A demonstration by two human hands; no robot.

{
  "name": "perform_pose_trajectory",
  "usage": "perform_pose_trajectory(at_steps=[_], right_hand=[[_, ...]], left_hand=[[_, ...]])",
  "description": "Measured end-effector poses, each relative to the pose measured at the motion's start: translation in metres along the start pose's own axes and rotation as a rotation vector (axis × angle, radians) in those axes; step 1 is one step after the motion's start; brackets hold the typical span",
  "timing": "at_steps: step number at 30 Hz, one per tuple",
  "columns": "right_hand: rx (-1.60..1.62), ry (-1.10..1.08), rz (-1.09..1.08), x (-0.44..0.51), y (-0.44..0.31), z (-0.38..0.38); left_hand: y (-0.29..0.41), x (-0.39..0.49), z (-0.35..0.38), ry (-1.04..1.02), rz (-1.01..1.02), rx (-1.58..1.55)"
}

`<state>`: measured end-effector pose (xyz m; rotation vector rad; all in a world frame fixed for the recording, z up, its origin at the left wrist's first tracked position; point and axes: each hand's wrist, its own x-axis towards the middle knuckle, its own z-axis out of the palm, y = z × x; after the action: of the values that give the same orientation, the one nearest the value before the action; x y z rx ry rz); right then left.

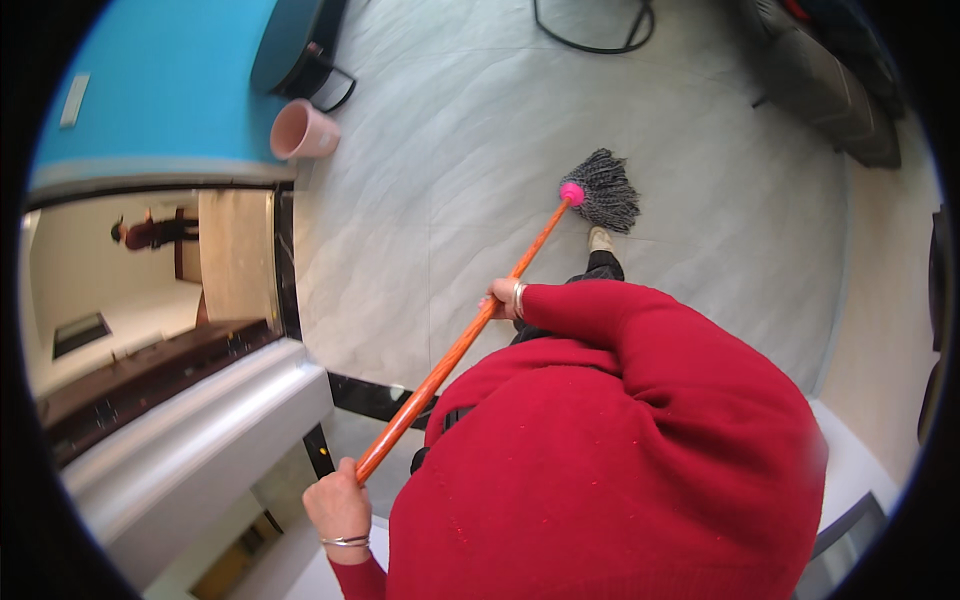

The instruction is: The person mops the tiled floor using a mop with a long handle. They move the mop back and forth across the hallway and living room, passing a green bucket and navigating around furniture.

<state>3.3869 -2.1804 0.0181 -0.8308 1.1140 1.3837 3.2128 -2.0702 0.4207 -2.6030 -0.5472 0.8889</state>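
Note:
A string mop with an orange wood-patterned handle [427, 388] slants across the view in front of my body. My left hand [337, 501] is wrapped around the handle's upper end, at the lower left. Farther down the handle, my right hand [501, 298] grips it near the middle of the view. Both wrists wear silver-coloured bangles. A pink socket [572, 194] joins the handle to the grey yarn mop head [609, 191], which rests on the floor. Right by the yarn is the toe of my light shoe [600, 239].
Grey marbled tiles [465, 142] cover the floor. A pink bin [306, 131] stands by the blue wall [172, 82], beside a dark piece of furniture [296, 45]. A black metal base [596, 45] is at the top, a grey sofa [832, 94] at upper right. A mirror-like panel [112, 262] is at left.

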Motion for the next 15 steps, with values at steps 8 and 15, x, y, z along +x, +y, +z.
perform_pose_trajectory(at_steps=[8,15], right_hand=[[-0.360,-0.154,-0.103,0.009,0.080,0.125],[-0.358,-0.071,-0.196,-0.028,0.101,0.144]], left_hand=[[-0.062,-0.063,0.041,0.065,-0.275,-0.014],[-0.105,-0.083,0.101,-0.082,-0.450,-0.248]])
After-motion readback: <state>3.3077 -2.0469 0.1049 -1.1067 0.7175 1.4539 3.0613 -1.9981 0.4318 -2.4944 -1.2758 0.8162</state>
